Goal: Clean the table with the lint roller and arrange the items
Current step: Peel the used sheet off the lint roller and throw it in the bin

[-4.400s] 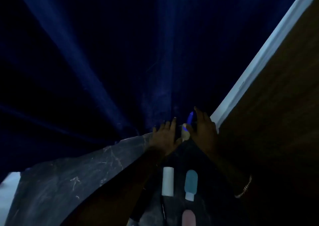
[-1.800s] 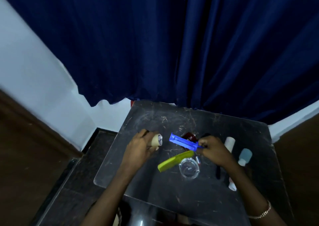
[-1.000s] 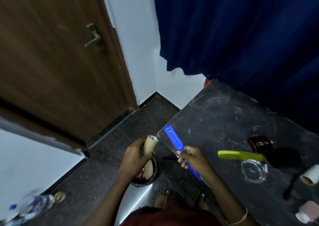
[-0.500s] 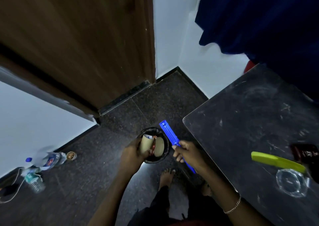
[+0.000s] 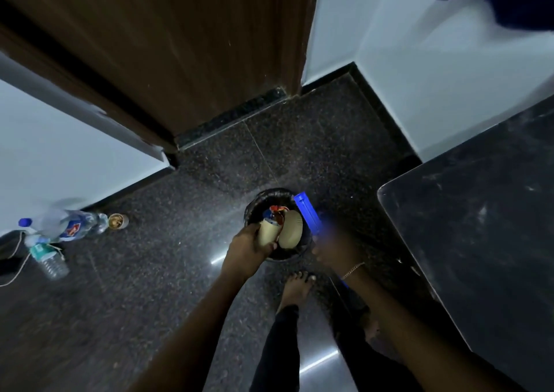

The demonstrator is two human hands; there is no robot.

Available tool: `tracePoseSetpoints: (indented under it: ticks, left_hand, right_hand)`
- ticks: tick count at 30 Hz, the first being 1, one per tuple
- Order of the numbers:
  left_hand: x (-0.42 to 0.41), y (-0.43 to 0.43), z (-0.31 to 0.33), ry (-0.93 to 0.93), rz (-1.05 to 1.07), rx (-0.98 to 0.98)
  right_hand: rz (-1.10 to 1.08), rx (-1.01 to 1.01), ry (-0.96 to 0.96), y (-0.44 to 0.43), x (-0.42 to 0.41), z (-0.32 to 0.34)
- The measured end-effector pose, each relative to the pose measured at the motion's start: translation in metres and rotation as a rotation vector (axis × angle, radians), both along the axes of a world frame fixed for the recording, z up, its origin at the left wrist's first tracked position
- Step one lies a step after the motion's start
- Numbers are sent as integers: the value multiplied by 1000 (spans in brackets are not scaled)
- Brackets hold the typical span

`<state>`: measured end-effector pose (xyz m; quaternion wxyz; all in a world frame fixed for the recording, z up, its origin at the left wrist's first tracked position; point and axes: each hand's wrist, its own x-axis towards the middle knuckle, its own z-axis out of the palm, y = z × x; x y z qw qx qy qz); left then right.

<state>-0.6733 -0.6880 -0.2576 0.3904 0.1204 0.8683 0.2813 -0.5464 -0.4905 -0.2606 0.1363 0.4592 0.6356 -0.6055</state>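
Over a round black bin on the speckled dark stone floor, the left hand curls around a beige cardboard-like roll. The right hand, motion-blurred, grips the flat blue plastic lint roller handle just right of the bin. The scuffed, glossy dark counter with a rounded corner stands further right.

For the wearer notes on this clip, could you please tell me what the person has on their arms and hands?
Both forearms are bare, with no sleeves or gloves in view. The left hand shows no ring or band. The right hand is motion-blurred; a thin gold-coloured chain bracelet sits at its wrist. No watch shows.
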Motion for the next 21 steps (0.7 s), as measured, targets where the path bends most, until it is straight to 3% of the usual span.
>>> tracePoseSetpoints:
  ticks: [6, 11, 15, 21]
  left_hand:
    - [-13, 17, -93, 17, -55, -67]
    - [-15, 12, -135, 59, -58, -193]
    - [-3, -5, -120, 141, -201, -241]
    - [10, -23, -38, 395, -391, -170]
  right_hand:
    - [63, 5, -49, 7, -4, -95]
    - [87, -11, -64, 8, 4, -141]
    - [76, -13, -72, 8, 20, -131]
    - [70, -19, -65, 7, 43, -68]
